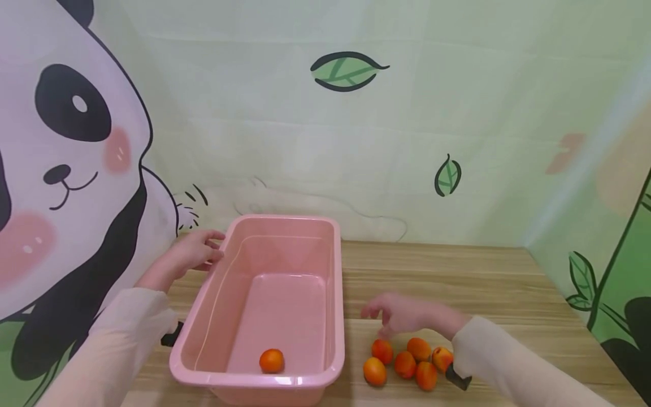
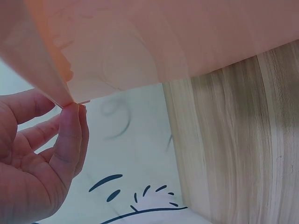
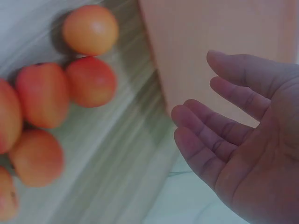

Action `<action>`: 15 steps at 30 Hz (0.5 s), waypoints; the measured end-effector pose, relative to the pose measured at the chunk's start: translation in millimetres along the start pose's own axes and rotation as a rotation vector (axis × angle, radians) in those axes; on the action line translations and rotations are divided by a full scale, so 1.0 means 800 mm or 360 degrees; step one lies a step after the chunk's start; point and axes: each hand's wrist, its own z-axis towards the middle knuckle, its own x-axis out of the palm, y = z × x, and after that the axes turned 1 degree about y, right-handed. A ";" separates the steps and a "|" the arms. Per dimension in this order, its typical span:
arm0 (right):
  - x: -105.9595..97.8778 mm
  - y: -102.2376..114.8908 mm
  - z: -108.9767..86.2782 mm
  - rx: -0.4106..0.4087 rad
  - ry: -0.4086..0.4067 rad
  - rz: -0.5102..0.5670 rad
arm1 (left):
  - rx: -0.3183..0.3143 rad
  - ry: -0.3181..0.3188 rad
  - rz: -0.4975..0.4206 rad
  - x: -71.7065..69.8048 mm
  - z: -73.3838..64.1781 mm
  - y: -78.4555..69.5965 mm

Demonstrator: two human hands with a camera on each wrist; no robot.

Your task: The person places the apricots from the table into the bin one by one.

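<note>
A deep pink plastic basin (image 1: 290,308) stands on the wooden table, with one orange apricot (image 1: 272,360) lying inside at its near end. At the basin's left rim is my left hand (image 1: 195,250); the left wrist view shows its thumb and fingers (image 2: 71,135) pinching the rim's edge. To the right of the basin, my right hand (image 1: 402,314) hovers above the table, palm bare and fingers loosely bent in the right wrist view. Just below it in the head view lie several orange-red apricots (image 1: 405,364) in a loose cluster, some touching each other.
The wooden tabletop (image 1: 437,271) runs back to a pale green cloth backdrop (image 1: 244,113) with printed leaves. A large printed panda (image 1: 76,169) fills the left side. A dark wrist strap (image 1: 459,377) hangs beside the rightmost apricot.
</note>
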 end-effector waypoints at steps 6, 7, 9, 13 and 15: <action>0.021 -0.017 -0.005 0.0229 0.0046 0.0306 | 0.0008 -0.0006 -0.0003 0.000 0.001 0.002; 0.024 -0.019 -0.006 0.0285 0.0059 0.0377 | 0.0008 -0.0006 -0.0004 0.000 0.002 0.003; 0.030 -0.023 -0.006 0.0354 0.0071 0.0433 | 0.0006 -0.0007 -0.0008 -0.001 0.002 0.003; 0.038 -0.028 -0.003 0.0413 0.0082 0.0435 | 0.0002 -0.0009 -0.0008 0.000 0.002 0.002; 0.042 -0.031 -0.002 0.0450 0.0078 0.0450 | 0.0004 -0.0010 -0.0003 0.000 0.002 0.002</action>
